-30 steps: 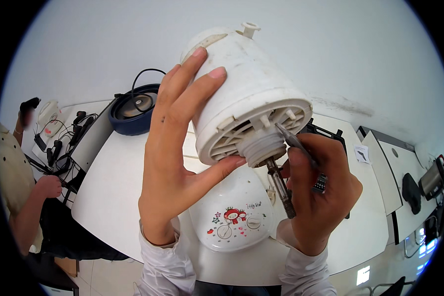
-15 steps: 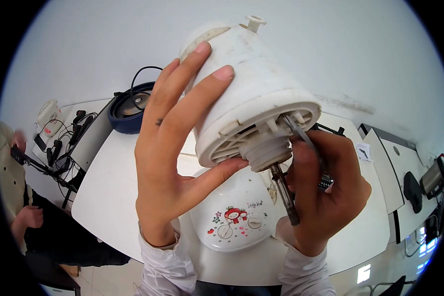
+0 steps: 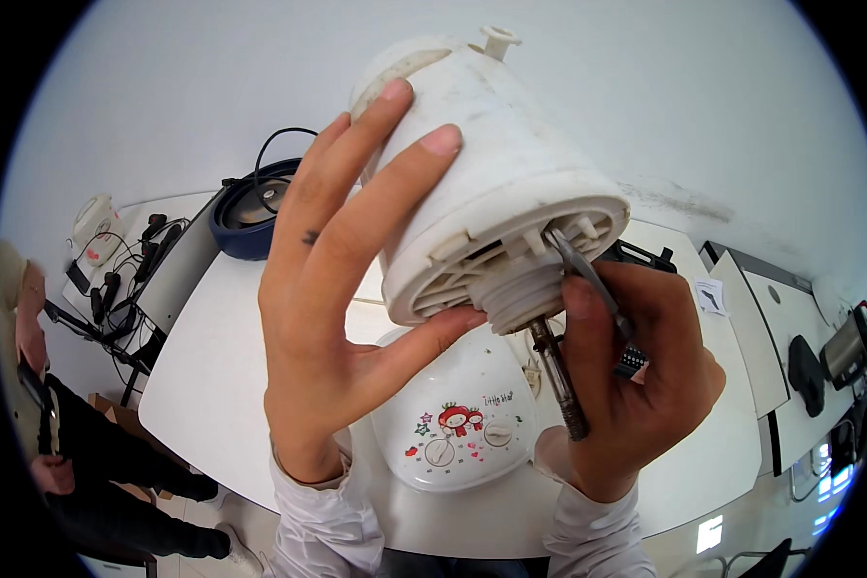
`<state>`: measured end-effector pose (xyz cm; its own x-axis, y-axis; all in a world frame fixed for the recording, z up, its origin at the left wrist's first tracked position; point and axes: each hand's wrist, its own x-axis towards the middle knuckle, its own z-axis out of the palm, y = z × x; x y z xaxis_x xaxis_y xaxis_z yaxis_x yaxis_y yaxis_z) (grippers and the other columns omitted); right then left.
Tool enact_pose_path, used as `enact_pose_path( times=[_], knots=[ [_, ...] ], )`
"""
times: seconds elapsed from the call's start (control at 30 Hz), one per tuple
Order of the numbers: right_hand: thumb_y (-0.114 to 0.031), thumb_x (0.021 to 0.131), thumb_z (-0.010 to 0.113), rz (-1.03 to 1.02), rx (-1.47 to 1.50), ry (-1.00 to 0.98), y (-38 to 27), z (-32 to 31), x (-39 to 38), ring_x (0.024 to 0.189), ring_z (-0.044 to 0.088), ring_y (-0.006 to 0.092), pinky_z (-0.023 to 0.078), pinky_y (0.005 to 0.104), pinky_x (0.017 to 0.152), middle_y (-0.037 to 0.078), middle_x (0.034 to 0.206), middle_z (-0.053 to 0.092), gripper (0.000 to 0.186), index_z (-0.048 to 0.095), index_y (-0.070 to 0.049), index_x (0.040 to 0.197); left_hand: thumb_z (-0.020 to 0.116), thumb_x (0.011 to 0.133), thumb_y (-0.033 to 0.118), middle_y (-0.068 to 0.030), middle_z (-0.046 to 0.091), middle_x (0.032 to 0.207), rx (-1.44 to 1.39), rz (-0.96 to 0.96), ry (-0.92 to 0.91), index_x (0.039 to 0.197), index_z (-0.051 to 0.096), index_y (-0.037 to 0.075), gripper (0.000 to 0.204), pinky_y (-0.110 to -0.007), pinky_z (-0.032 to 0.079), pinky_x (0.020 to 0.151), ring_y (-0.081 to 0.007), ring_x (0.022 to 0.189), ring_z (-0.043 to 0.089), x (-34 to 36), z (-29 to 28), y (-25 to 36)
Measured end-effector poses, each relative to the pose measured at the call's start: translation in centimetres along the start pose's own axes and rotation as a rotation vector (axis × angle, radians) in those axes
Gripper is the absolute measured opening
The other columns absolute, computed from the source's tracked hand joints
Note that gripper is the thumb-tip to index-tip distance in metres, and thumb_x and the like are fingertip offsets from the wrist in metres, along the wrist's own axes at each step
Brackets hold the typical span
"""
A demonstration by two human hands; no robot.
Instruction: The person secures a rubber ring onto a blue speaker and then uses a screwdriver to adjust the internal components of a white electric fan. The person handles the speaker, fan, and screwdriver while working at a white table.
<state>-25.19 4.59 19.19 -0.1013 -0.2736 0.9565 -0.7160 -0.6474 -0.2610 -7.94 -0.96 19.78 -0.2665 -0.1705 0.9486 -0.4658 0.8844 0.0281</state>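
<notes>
My left hand (image 3: 342, 260) grips a white plastic motor housing (image 3: 491, 135), fingers along its side and thumb under its ribbed base. The housing is tilted, its base toward me, and a dark metal shaft (image 3: 559, 380) sticks out of the ringed collar (image 3: 520, 297). In my right hand (image 3: 650, 361) are slim grey metal tweezers (image 3: 588, 275), pinched between thumb and fingers. Their tip reaches into an opening between the base's ribs; what it touches there is hidden. Beneath the hands, a white plastic cover (image 3: 462, 458) with cartoon prints and two round dials lies on the white table (image 3: 212, 376).
A dark blue round appliance (image 3: 246, 226) with a cable stands at the back left. Behind the right hand is a black case (image 3: 641, 255). Tangled black cords and adapters (image 3: 116, 289) lie on a side table. Another person (image 3: 77, 453) stands at the left.
The tweezers have shifted slightly in my right hand, their tip still in the base. My left hand and the housing are nearly unmoved. The person at the left has moved, with legs now showing.
</notes>
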Motion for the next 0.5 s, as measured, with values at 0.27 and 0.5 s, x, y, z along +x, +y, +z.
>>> enact_pose_path(
  times=[0.27, 0.5],
  knots=[
    [-0.006, 0.074, 0.075, -0.164, -0.219, -0.216, -1.1, -2.2, 3.0, 0.038, 0.038, 0.0126, 0.028, 0.026, 0.039, 0.003, 0.052, 0.05, 0.019, 0.057, -0.001, 0.071, 0.078, 0.051, 0.011, -0.0221, 0.045, 0.137, 0.0, 0.013, -0.015, 0.127, 0.053, 0.006, 0.08, -0.048, 0.035, 0.103, -0.0392, 0.129, 0.041, 0.7, -0.5, 0.2],
    [-0.008, 0.088, 0.059, -0.109, -0.458, -0.601, -3.6, -2.5, 4.5, 0.038, 0.042, 0.0239, 0.03, 0.0328, 0.039, 0.007, 0.048, 0.047, 0.013, 0.053, -0.003, 0.078, 0.083, 0.053, 0.016, -0.0202, 0.037, 0.143, -0.022, 0.056, -0.011, 0.132, 0.043, 0.013, 0.089, -0.06, 0.02, 0.108, -0.0415, 0.133, 0.032, 0.5, 0.3, -0.4]
  ],
)
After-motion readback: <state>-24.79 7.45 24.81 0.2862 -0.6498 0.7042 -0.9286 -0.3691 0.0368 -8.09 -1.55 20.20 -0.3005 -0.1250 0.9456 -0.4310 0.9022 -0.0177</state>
